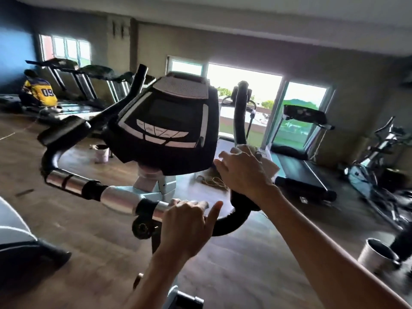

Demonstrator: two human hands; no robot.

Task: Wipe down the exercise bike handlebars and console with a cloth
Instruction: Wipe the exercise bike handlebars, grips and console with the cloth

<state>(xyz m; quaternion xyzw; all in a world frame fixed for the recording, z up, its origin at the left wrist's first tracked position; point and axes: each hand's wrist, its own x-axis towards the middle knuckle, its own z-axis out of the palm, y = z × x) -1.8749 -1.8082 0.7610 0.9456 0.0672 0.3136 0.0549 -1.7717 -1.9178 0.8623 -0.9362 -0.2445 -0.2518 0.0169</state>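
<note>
The exercise bike's black console with pale buttons sits tilted in the middle of the head view. Black and silver handlebars run from lower left to the upright right grip. My left hand is wrapped around the silver bar just below the console, thumb sticking out. My right hand presses a pale cloth around the right handlebar, beside the console's lower right corner. Most of the cloth is hidden under the hand.
Treadmills line the far left wall, where a person in a yellow jersey crouches. Another treadmill stands right of the bike before bright glass doors. A small bucket and a cup sit on the wooden floor.
</note>
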